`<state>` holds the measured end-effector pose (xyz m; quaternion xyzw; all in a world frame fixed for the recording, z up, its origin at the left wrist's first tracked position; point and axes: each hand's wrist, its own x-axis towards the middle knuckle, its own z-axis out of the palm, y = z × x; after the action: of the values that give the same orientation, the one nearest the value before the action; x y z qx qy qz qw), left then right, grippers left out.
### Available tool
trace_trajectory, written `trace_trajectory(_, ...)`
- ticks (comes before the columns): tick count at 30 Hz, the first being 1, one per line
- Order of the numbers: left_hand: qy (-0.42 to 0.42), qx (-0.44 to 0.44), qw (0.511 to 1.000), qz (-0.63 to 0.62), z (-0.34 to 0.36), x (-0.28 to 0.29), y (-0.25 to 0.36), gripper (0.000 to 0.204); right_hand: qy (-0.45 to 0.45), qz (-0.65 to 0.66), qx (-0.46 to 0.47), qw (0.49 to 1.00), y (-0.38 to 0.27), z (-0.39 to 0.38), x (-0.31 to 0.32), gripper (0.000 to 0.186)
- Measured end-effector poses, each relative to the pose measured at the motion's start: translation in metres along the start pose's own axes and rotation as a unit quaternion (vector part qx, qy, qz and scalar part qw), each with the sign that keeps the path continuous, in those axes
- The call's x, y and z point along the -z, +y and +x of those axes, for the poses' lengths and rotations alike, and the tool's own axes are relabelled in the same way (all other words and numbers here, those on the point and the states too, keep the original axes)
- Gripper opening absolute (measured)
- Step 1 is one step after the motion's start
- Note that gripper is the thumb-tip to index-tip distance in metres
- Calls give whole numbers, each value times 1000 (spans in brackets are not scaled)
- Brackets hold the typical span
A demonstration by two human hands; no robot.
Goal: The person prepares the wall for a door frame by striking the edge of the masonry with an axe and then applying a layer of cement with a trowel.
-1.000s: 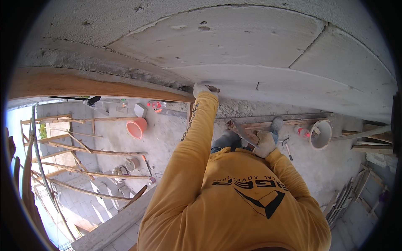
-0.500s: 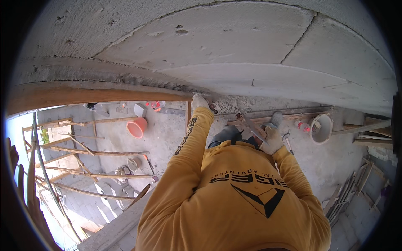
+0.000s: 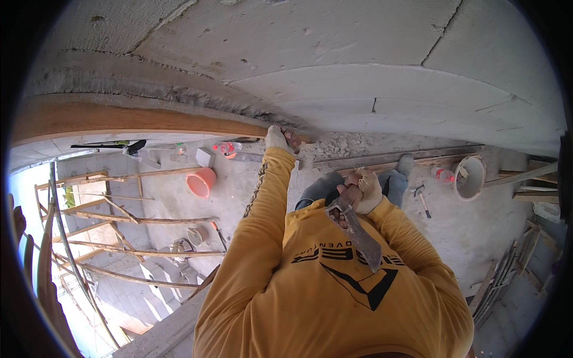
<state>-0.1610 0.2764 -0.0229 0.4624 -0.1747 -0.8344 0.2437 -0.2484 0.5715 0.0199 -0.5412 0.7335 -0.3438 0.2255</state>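
Observation:
My left hand, in a pale work glove with bare fingertips, grips the end of a long brown wooden post that runs along the wall. Held in front of my chest, my right hand wears a similar glove and is closed round a trowel. The trowel's blade is pointed and crusted with grey mortar, its tip turned back toward my yellow shirt. Fingers and blade hide most of its handle. Rough mortar fills the joint between the post and the block wall.
Planks and rubble lie along the wall's foot. A hammer, a red-labelled bottle and a whitish bucket are on the right. An orange bucket and timber framing stand to the left.
My right hand has come up toward my chest, and the trowel has swung so its tip points back at me. My left hand has moved slightly and remains on the post.

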Motion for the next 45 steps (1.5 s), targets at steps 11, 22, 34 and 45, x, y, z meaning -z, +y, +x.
trace_trajectory(11,53,3,998,15,-1,-23,3,20,28,11,-31,999,-15,15,-13,24)
trace_trajectory(22,69,14,997,28,-5,-27,-5,20,22,130,-48,990,25,17,-46,32)
trace_trajectory(34,105,-23,994,5,0,-46,-8,17,-49,-25,-176,983,27,36,-45,31)
trace_trajectory(45,-97,253,959,81,-40,35,-73,26,41,-64,-329,941,25,-64,43,39)
